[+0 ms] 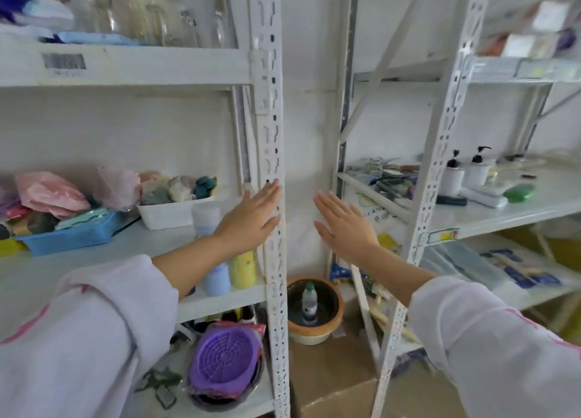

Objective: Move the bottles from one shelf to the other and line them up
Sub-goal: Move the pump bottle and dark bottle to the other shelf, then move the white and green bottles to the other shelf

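Head view shows you facing two white slotted-steel shelving units: the left shelving unit and the right shelving unit, with a bare white wall between them. Your arms in pale sleeves with pink trim reach forward from the bottom corners. Your left hand is flat and spread, fingers straight, holding nothing, in front of the left unit's front post at middle-shelf height; whether it touches the post I cannot tell. Your right hand is likewise flat and empty, raised in the gap between the two units. On the left unit's middle shelf, just below your left forearm, stand a pale yellow plastic bottle and a pale blue plastic bottle, side by side near the front edge, with a white translucent bottle further back. On the right unit's middle shelf stand two white pump bottles with black heads, close together. Down on the floor between the units, a small clear bottle with a green cap stands in a round terracotta-rimmed pot.
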